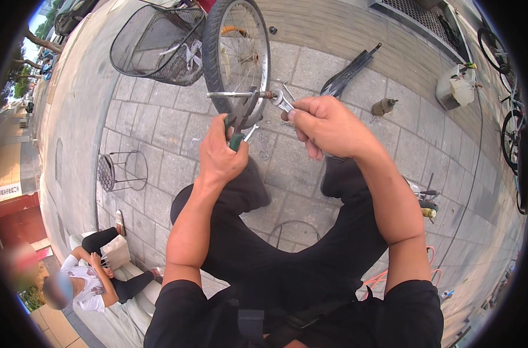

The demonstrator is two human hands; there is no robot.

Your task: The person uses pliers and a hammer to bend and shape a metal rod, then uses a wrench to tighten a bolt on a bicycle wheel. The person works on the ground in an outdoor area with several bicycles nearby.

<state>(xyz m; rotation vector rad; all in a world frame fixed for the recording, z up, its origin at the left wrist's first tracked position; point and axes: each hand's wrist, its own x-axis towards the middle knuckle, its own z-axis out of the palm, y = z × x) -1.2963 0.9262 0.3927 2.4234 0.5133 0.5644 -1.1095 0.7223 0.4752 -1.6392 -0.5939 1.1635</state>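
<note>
My left hand [220,155] is closed round the green handles of a pair of pliers [250,111]. The jaws grip a thin metal rod [226,94], which looks like a wheel axle and lies crosswise in front of me. At the rod's right end sits a silver wrench [282,103], held between the thumb and fingers of my right hand [327,123]. Just beyond the rod stands a bicycle wheel [209,55] with a black tyre. Below the pliers shows another silver tool [253,132], partly hidden by my left hand.
A black wire basket [153,46] lies left of the wheel. Toward the right are a long black bicycle part [349,74], a dark bottle [383,107] and a white bucket [449,90]. A stool [106,172] stands at left, above a seated person [93,284]. An orange hose [375,281] runs at lower right.
</note>
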